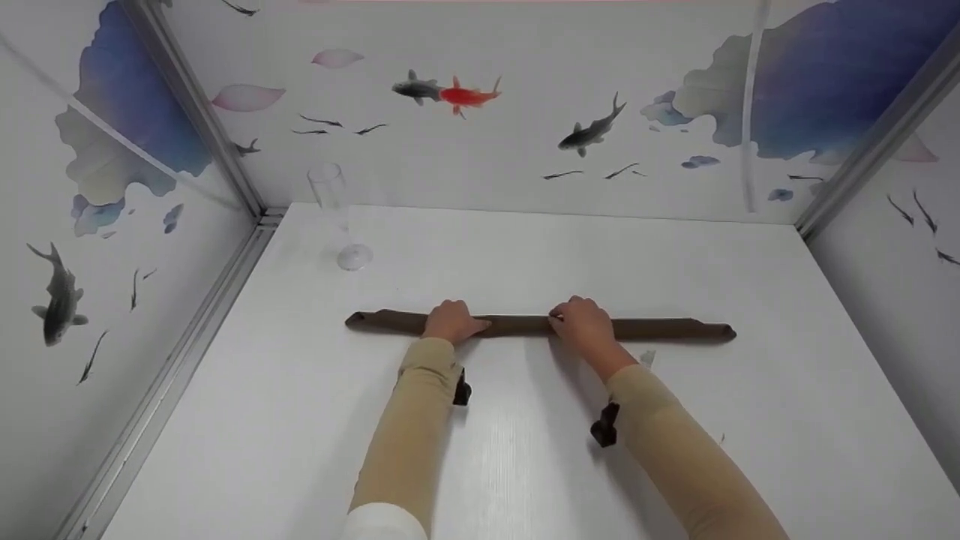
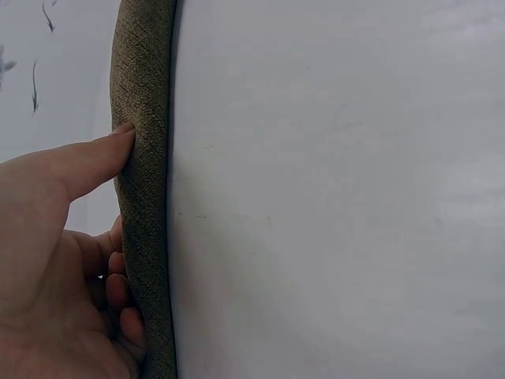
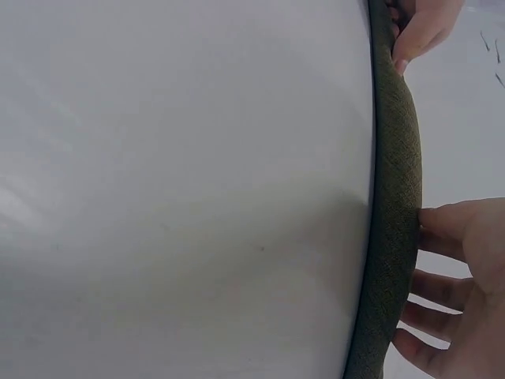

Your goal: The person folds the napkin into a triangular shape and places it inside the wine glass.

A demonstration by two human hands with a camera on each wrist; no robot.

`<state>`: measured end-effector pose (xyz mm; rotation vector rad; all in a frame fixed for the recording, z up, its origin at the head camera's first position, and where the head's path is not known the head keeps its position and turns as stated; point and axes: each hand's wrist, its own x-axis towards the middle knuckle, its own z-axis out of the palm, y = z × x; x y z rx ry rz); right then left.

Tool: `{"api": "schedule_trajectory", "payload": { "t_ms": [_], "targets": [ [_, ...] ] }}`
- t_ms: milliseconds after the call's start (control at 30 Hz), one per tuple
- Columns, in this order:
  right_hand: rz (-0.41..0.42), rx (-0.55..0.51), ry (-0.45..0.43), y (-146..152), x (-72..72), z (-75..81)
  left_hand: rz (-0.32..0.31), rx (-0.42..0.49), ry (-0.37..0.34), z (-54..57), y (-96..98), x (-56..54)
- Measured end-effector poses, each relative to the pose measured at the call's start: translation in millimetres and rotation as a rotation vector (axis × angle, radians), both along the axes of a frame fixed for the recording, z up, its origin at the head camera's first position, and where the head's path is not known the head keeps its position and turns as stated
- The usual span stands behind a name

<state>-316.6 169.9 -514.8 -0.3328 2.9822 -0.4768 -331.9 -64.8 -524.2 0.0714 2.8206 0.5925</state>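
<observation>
A long brown rolled cloth (image 1: 517,325) lies crosswise on the white table, its tapered ends pointing left and right. My left hand (image 1: 453,322) grips it left of the middle; in the left wrist view the thumb (image 2: 118,146) lies on the woven surface and the other fingers are curled in against its edge. Right of the middle, my right hand (image 1: 586,328) rests over the roll. The right wrist view shows that hand's fingers (image 3: 442,290) spread apart, with tips touching the side of the cloth.
A clear stemmed glass (image 1: 354,256) stands at the back left of the table. Printed wall panels (image 1: 510,172) with fish and leaves enclose the back and sides. A small pale scrap (image 1: 648,358) lies beside the right wrist.
</observation>
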Motion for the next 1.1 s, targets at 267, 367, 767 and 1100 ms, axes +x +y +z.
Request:
{"api": "schedule_trajectory", "payload": {
  "t_ms": [267, 367, 767, 1100],
  "targets": [
    [0.034, 0.036, -0.119, -7.0, -8.7, 7.2, 0.003, 0.003, 0.008, -0.5, -0.4, 1.1],
    [0.047, 0.050, -0.153, -10.3, -11.2, 11.1, 0.004, -0.006, 0.009, -0.1, -1.2, 1.9],
    [0.097, 0.061, -0.123, -20.2, -19.7, 12.4, -0.019, -0.028, 0.007, 4.3, -0.9, 3.6],
    [0.117, 0.108, -0.243, -25.8, -25.8, 9.6, -0.015, -0.034, 0.023, 0.3, -0.1, 3.0]
  ]
}}
